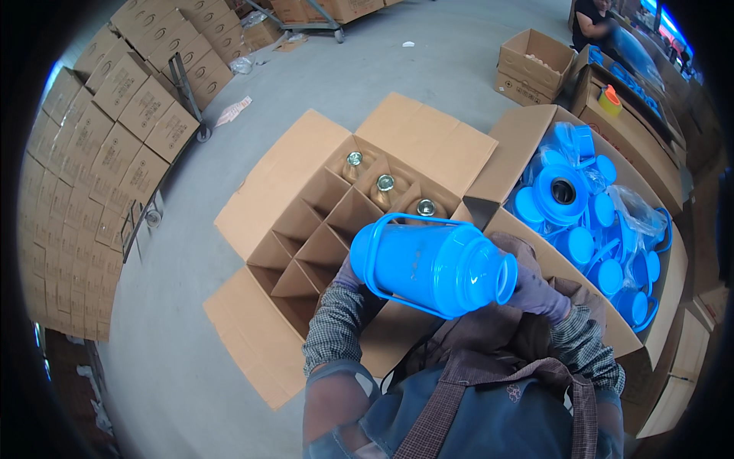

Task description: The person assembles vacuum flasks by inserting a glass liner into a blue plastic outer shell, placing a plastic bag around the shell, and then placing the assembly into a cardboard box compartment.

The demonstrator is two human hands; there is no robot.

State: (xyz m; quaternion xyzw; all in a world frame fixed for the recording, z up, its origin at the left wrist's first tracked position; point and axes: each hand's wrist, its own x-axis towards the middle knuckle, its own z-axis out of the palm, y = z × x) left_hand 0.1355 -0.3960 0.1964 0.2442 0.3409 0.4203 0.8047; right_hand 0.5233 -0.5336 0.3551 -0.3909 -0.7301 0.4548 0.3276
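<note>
A glossy blue thermos flask casing [424, 268] with a loop handle lies tilted sideways in front of me, its open mouth facing right. My left hand [348, 277], in a purple-grey glove, grips it at the base end; the casing hides most of those fingers. At the mouth end my right hand [539, 289], gloved alike, holds the casing from the right, its fingertips partly hidden. Just beyond is an open cardboard box [294, 164] with cardboard dividers. Three glass flask liners [384, 183] with shiny tops stand in its far-right cells; several other cells show nothing inside.
To my right, an open carton [512, 122] is full of blue thermos casings [562, 191], lids and plastic bags. Stacked cartons [115, 115] stand by a trolley [183, 88] on the left. Another open box [535, 57] sits far right, near a seated person [596, 23].
</note>
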